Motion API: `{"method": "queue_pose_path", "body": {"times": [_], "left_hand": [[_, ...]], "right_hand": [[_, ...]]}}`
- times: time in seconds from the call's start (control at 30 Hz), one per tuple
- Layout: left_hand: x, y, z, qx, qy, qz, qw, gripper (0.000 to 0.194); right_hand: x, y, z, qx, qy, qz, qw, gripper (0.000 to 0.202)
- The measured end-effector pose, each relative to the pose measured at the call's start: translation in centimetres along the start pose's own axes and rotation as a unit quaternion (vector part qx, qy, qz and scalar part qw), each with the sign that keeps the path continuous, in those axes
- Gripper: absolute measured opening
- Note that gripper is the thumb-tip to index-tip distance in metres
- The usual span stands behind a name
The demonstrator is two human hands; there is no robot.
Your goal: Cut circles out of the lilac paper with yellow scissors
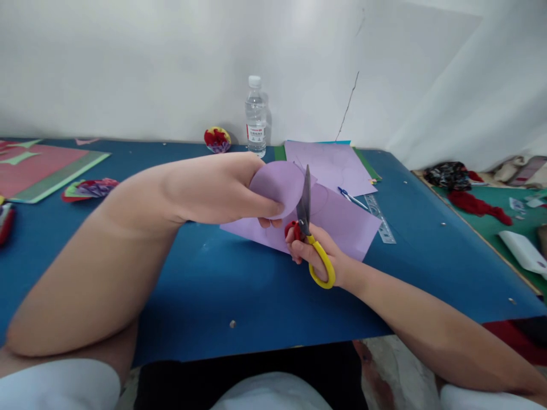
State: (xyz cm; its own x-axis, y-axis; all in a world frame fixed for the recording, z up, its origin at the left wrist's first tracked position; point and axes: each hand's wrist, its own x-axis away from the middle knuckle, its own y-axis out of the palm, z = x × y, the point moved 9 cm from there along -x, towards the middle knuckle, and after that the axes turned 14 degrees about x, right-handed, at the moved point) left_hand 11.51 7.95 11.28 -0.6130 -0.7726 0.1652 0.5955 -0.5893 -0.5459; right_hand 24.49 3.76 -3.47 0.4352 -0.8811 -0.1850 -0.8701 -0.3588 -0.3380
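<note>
My left hand point(239, 191) pinches a sheet of purple paper point(346, 222) by a rounded, curled part point(277, 185) that has a smooth cut edge. A thin curved line is drawn on the sheet to the right of the blades. My right hand point(318, 250) is closed round a pair of scissors point(305, 205) with one yellow and one red handle. The blades point up and away, at the paper's edge beside the rounded part. Whether the blades are fully closed is hard to make out.
A water bottle point(255, 122) and a ruffled paper flower point(217, 140) stand by the wall. More purple sheets point(329, 165), a pen point(352, 198) and a clear ruler point(380, 219) lie at the right. Coloured paper point(47, 171) and another paper flower point(92, 189) lie at the left.
</note>
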Motion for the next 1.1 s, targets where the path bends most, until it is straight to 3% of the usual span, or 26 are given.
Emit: {"method": "queue_pose_path", "body": {"times": [0.1, 0.3, 0.83, 1.1], "left_hand": [[-0.2, 1.1, -0.8, 0.04, -0.042, -0.051, 0.997, 0.02], [-0.4, 1.7, -0.1, 0.071, -0.012, -0.066, 0.995, 0.021], [-0.4, 1.8, -0.8, 0.076, -0.035, -0.071, 0.994, 0.022], [-0.3, 2.6, -0.8, 0.191, -0.047, -0.095, 0.976, 0.021]], "right_hand": [[0.0, 0.2, 0.4, -0.028, 0.0, -0.004, 1.0, 0.035], [0.1, 0.2, 0.5, -0.054, 0.012, 0.005, 0.998, 0.033], [-0.2, -0.4, -0.1, 0.003, -0.033, 0.031, 0.999, 0.027], [-0.2, -0.7, -1.0, 0.004, -0.022, 0.037, 0.999, 0.033]]}}
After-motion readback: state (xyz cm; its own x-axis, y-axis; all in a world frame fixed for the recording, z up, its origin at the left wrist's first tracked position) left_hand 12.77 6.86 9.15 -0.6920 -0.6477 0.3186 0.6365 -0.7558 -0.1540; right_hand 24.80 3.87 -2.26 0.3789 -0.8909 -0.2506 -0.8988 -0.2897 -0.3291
